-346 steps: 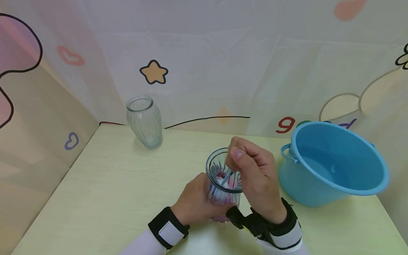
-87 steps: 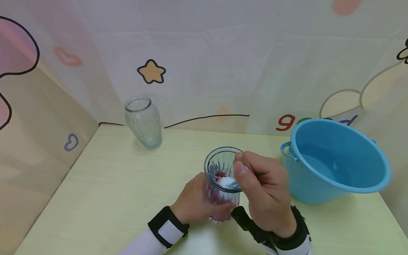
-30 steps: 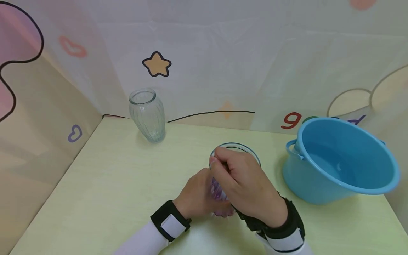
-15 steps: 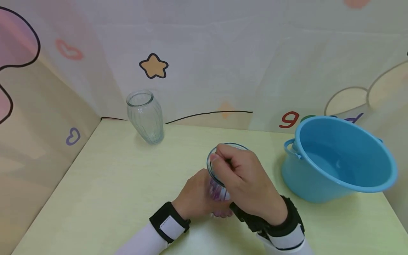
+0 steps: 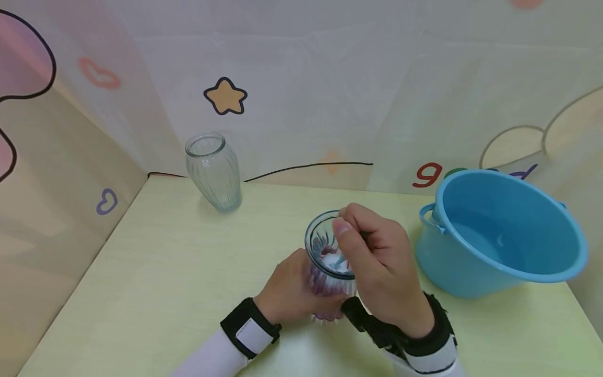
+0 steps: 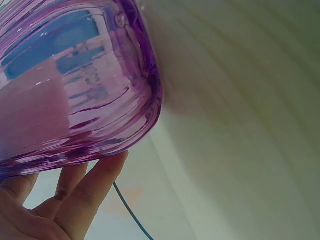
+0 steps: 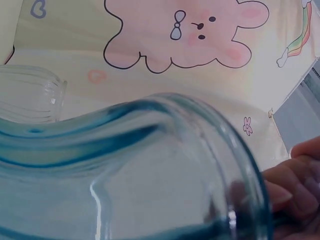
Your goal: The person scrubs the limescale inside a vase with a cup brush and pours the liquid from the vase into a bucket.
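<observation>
— Looking from the head view: what is changed?
— The right hand point(image 5: 377, 262) is drawn back off the vase point(image 5: 330, 262) mouth; a thin handle is pinched, its white tip inside. Scrubbing seems unfinished.
— Left wrist?
— The vase point(image 6: 75, 85) is gripped by the left hand point(image 6: 65, 200), tilted on the table point(image 5: 165, 272).
— Right wrist?
— Only rim and curled fingertips point(image 7: 295, 185) are shown.

- The left hand point(image 5: 290, 290) is low, with its fingers point(image 6: 92, 187) curled around the purple ribbed glass vase point(image 5: 328, 272).
- The right hand point(image 5: 377, 267) is above the vase opening, pinching a thin light-blue stick point(image 5: 340, 260).
- Both wrists carry black straps, and the sleeves are white.
</observation>
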`<state>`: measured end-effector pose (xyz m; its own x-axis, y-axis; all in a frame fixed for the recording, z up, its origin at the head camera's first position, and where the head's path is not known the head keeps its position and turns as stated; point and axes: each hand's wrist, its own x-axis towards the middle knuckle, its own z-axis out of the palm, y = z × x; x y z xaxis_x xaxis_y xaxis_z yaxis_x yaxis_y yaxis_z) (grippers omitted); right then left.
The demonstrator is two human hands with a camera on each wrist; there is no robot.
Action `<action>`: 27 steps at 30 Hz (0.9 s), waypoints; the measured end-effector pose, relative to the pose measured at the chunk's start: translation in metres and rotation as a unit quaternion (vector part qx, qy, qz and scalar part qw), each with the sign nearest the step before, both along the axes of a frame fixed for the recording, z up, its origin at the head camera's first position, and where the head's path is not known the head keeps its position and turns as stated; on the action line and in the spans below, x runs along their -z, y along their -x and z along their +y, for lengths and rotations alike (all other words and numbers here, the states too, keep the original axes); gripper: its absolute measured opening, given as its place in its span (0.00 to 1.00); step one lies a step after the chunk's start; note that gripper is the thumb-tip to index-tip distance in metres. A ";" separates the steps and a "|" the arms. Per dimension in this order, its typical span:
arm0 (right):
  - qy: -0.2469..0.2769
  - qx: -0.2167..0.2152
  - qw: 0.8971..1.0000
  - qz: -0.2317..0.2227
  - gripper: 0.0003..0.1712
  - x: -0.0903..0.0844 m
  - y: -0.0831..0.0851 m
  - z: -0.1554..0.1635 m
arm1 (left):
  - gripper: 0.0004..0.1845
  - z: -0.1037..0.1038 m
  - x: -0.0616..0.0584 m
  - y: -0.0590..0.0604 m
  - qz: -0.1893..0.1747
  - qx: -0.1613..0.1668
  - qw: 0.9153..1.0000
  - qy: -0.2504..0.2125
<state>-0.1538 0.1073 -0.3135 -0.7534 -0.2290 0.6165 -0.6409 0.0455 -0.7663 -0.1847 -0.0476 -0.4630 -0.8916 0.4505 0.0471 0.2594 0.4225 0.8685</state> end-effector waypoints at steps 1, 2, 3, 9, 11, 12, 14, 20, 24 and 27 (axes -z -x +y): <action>0.008 0.001 1.000 0.004 0.19 0.000 0.000 0.000 | 0.40 0.000 0.000 0.000 -0.001 0.001 1.000 -0.003; 0.016 0.000 1.000 0.007 0.19 0.000 -0.001 0.001 | 0.39 0.000 0.000 0.000 0.002 0.002 1.000 -0.003; 0.025 -0.002 1.000 0.009 0.19 0.000 -0.001 0.001 | 0.39 0.000 0.000 0.000 0.005 0.001 1.000 -0.003; 0.087 -0.018 0.996 0.007 0.18 0.003 -0.001 0.006 | 0.37 0.000 0.000 -0.001 -0.001 -0.005 1.000 -0.011; 0.113 -0.026 0.993 0.012 0.18 0.005 -0.001 0.009 | 0.38 0.000 -0.001 -0.001 -0.006 -0.006 1.000 -0.012; 0.128 -0.034 0.991 0.015 0.18 0.006 0.000 0.010 | 0.38 0.000 -0.001 -0.001 -0.007 -0.006 1.000 -0.013; 0.159 -0.051 0.986 0.021 0.17 0.008 0.000 0.013 | 0.39 0.001 -0.001 -0.001 -0.003 -0.006 1.000 -0.011; 0.233 -0.105 0.966 0.042 0.18 0.010 0.003 0.024 | 0.39 0.000 0.000 -0.001 0.024 -0.009 1.000 0.001; 0.264 -0.134 0.953 0.062 0.18 0.008 0.005 0.026 | 0.40 0.000 0.000 -0.002 0.016 -0.014 1.000 0.001; 0.269 -0.139 0.951 0.063 0.18 0.008 0.006 0.026 | 0.39 0.000 0.001 -0.001 0.016 -0.013 1.000 0.003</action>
